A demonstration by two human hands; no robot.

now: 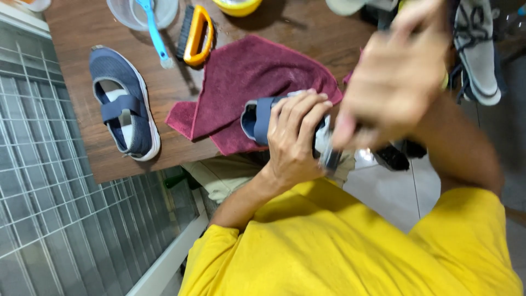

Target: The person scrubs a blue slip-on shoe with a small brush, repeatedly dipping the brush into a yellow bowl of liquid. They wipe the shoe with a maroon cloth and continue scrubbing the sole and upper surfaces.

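Nearest me, my yellow sleeves point(350, 246) are filling the bottom of the view. Above them my left hand point(296, 137) is clenching around a blue strap shoe point(257, 118), steadying it over the table's point(82, 22) near edge. My right hand point(394, 77), blurred at two o'clock, is gripping a small dark tool I cannot identify against the shoe. A maroon cloth point(246, 77) is lying under it, likely catching dirt. At nine o'clock the matching shoe point(123, 101) is resting; at eleven, an orange-handled brush point(196, 34) and a blue brush point(156, 35).
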